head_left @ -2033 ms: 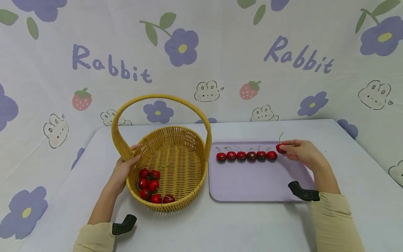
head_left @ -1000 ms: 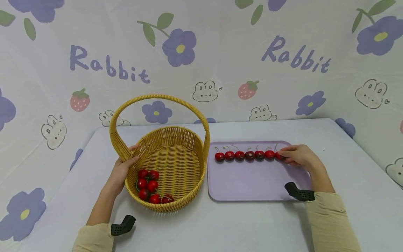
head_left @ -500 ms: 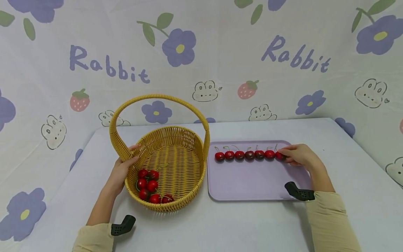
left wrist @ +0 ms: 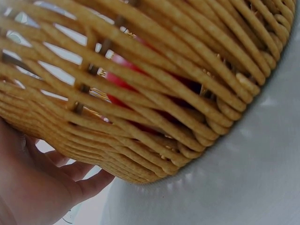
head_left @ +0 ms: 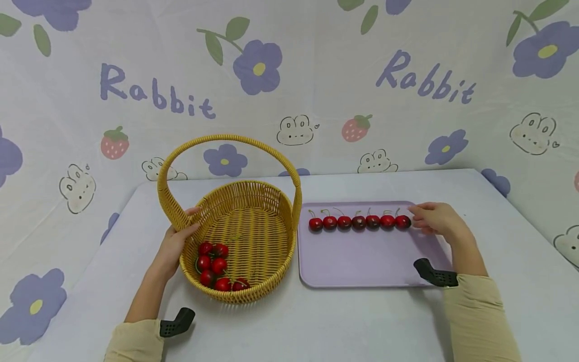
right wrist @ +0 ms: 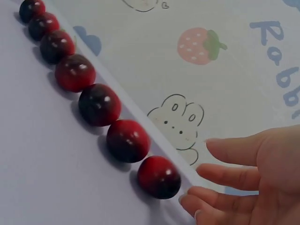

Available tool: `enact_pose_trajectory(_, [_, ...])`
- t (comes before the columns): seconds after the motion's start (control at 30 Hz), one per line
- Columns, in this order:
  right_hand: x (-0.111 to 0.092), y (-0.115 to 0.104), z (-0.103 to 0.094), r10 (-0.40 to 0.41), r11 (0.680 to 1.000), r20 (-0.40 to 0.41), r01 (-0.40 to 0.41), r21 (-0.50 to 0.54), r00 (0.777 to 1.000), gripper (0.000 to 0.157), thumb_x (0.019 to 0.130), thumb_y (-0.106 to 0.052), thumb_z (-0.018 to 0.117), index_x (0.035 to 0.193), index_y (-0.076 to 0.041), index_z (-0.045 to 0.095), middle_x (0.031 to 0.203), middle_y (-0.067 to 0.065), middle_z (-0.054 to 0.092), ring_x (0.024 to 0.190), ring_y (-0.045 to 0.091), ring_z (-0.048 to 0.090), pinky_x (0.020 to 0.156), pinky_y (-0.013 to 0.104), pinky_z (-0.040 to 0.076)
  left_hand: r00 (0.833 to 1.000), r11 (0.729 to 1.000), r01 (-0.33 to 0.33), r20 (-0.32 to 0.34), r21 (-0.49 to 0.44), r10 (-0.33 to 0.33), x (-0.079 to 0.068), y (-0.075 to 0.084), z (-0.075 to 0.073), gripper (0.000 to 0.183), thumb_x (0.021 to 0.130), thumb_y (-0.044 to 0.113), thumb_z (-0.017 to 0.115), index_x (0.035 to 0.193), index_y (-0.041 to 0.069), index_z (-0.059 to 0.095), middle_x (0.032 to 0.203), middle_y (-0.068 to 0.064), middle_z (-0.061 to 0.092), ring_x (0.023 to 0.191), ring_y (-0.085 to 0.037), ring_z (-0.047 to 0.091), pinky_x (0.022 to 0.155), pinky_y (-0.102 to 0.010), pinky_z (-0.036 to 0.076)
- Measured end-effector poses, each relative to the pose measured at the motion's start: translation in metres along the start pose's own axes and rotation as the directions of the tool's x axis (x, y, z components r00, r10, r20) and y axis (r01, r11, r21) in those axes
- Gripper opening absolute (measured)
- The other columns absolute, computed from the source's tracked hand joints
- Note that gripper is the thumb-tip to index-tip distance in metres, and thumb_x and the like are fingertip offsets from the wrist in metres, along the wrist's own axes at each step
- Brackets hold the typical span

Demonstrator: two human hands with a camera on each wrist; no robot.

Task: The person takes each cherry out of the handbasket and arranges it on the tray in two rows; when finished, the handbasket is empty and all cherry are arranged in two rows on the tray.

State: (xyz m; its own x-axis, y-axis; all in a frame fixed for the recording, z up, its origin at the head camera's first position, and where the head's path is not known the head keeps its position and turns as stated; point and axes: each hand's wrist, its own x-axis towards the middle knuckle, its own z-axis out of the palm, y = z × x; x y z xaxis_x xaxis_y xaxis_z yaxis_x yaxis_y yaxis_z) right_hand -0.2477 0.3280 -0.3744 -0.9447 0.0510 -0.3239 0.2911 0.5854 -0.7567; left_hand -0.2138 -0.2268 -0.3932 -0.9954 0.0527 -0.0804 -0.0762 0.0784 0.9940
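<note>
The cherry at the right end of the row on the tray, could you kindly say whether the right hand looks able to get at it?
Most likely yes: the right hand holds nothing, is right beside the end cherry, and nothing visible stands between them.

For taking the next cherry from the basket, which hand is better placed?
Probably the right hand: it holds nothing, though it is farther from the cherries inside. The left hand grips the basket.
</note>
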Motion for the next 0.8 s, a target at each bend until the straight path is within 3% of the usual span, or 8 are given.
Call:
enact_pose_trajectory(0.07, [-0.003, -0.002, -0.003, -0.025, 0.999, 0.016, 0.025, 0.020, 1.000, 0.071, 0.098, -0.045, 0.047, 0.140, 0.011, 0.032, 0.131, 0.030, 0.046, 0.108, 0.031, 0.055, 0.082, 0.030, 0.048, 1.000, 1.000, -0.002, -0.001, 0.000, 0.002, 0.000, 0.000, 0.000, 0.047, 0.103, 0.016, 0.038, 0.148, 0.007, 0.027, 0.147, -0.016, 0.030, 0.130, -0.029, 0.033, 0.106, -0.043, 0.023])
enact_pose_trajectory(0.2, [-0.008, -0.010, -0.006, -0.115, 0.990, 0.039, 0.111, 0.082, 0.993, 0.074, 0.098, -0.048, 0.044, 0.143, 0.009, 0.029, 0.135, 0.031, 0.042, 0.117, 0.036, 0.049, 0.088, 0.029, 0.046, 1.000, 1.000, -0.004, -0.002, -0.001, 0.004, 0.001, 0.001, 0.000, 0.047, 0.103, 0.016, 0.039, 0.148, 0.007, 0.028, 0.147, -0.016, 0.030, 0.130, -0.029, 0.033, 0.106, -0.042, 0.023])
enact_pose_trajectory(0.33, [-0.014, -0.020, -0.007, -0.229, 0.963, 0.068, 0.216, 0.160, 0.971, 0.068, 0.099, -0.046, 0.045, 0.142, 0.005, 0.033, 0.128, 0.022, 0.048, 0.112, 0.025, 0.054, 0.082, 0.021, 0.047, 1.000, 1.000, -0.002, -0.002, 0.002, 0.002, 0.000, 0.001, 0.000, 0.047, 0.103, 0.016, 0.038, 0.148, 0.007, 0.028, 0.147, -0.016, 0.030, 0.130, -0.030, 0.033, 0.106, -0.042, 0.023])
enact_pose_trajectory(0.43, [-0.019, -0.028, -0.007, -0.307, 0.921, 0.101, 0.269, 0.283, 0.946, 0.058, 0.099, -0.042, 0.046, 0.138, -0.001, 0.039, 0.120, 0.012, 0.053, 0.106, 0.016, 0.057, 0.084, 0.021, 0.047, 1.000, 1.000, -0.001, -0.001, 0.005, 0.001, 0.001, 0.001, 0.000, 0.047, 0.103, 0.015, 0.038, 0.148, 0.007, 0.027, 0.147, -0.017, 0.030, 0.129, -0.030, 0.033, 0.106, -0.042, 0.023])
enact_pose_trajectory(0.63, [-0.026, -0.045, 0.001, -0.458, 0.784, 0.154, 0.316, 0.535, 0.876, 0.023, 0.102, -0.026, 0.046, 0.118, -0.014, 0.059, 0.112, 0.006, 0.059, 0.102, 0.018, 0.060, 0.086, 0.026, 0.048, 1.000, 1.000, -0.006, 0.002, 0.007, 0.006, 0.001, 0.001, 0.000, 0.047, 0.103, 0.015, 0.038, 0.148, 0.007, 0.028, 0.146, -0.018, 0.031, 0.129, -0.030, 0.033, 0.107, -0.044, 0.023])
enact_pose_trajectory(0.8, [-0.031, -0.058, 0.014, -0.512, 0.757, 0.193, 0.333, 0.563, 0.837, 0.023, 0.103, -0.023, 0.044, 0.116, -0.014, 0.060, 0.110, 0.007, 0.060, 0.103, 0.021, 0.060, 0.087, 0.028, 0.048, 1.000, 1.000, -0.010, 0.001, 0.015, 0.010, 0.000, 0.001, 0.000, 0.047, 0.103, 0.014, 0.038, 0.148, 0.007, 0.027, 0.146, -0.018, 0.030, 0.130, -0.030, 0.032, 0.108, -0.046, 0.021])
